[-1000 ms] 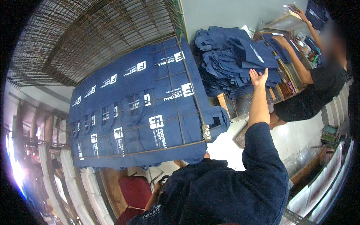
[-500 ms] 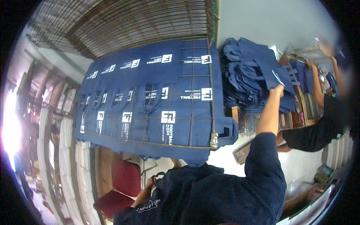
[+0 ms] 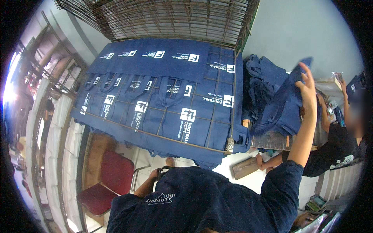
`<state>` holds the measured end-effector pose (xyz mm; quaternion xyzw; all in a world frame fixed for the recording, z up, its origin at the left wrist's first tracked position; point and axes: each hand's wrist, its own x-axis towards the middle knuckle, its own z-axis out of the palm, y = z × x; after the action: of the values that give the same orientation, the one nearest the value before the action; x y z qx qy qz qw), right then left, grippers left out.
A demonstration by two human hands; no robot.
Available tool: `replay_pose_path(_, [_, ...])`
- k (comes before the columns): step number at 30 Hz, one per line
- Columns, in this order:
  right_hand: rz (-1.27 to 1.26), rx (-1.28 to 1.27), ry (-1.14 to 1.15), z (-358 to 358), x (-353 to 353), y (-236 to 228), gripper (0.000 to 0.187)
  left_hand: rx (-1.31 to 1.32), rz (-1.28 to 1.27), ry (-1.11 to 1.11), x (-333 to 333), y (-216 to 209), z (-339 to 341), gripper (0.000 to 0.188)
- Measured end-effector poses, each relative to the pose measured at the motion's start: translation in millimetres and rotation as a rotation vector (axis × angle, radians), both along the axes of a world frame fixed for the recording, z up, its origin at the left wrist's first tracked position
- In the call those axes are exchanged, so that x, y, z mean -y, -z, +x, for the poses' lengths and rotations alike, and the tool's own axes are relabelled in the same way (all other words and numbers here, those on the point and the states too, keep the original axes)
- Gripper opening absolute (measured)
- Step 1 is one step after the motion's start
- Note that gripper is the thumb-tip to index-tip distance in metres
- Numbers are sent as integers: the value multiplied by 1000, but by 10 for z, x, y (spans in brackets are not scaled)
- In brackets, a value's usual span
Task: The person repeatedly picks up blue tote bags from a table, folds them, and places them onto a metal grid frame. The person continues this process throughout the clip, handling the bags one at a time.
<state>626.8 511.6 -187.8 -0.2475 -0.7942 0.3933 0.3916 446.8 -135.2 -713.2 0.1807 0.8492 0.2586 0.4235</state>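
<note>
Navy cloth bag (image 3: 280, 104), right of frame, hangs pinched in the right hand (image 3: 308, 88); left hand (image 3: 154, 175), lower centre, grip unclear.

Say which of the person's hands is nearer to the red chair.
Left. The left hand is close beside the red chair; the right hand is far to the right, holding a blue cloth.

Right hand (image 3: 307, 89) raised, its fingers (image 3: 307, 75) now lifting a navy cloth piece (image 3: 280, 103) up from the pile (image 3: 272, 72)
</note>
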Motion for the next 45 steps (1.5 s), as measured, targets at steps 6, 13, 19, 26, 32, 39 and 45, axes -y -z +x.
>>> replay_pose_path(6, [129, 540, -611, -519, 1053, -479, 68, -3, 84, -25, -25, 241, -50, 46])
replay_pose_path(13, [-73, 215, -689, -704, 1280, -686, 69, -73, -14, -112, 204, 433, 10, 49])
replay_pose_path(19, [-211, -267, -372, -1053, 702, 417, 76, 117, -44, -234, 472, 282, -37, 53])
replay_pose_path(26, [-639, -259, -237, -1592, 209, 1896, 70, 5, -165, -228, 594, -65, 174, 48])
replay_pose_path(32, [-631, -78, -89, -1890, -180, 2223, 65, 9, -124, -242, 803, 196, 335, 47])
replay_pose_path(39, [-586, 3, -39, -1955, -375, 2177, 64, 13, -113, -304, 767, 66, 377, 47])
replay_pose_path(45, [-614, 4, -44, -1952, -446, 2250, 64, 56, -135, -334, 653, -327, 328, 46])
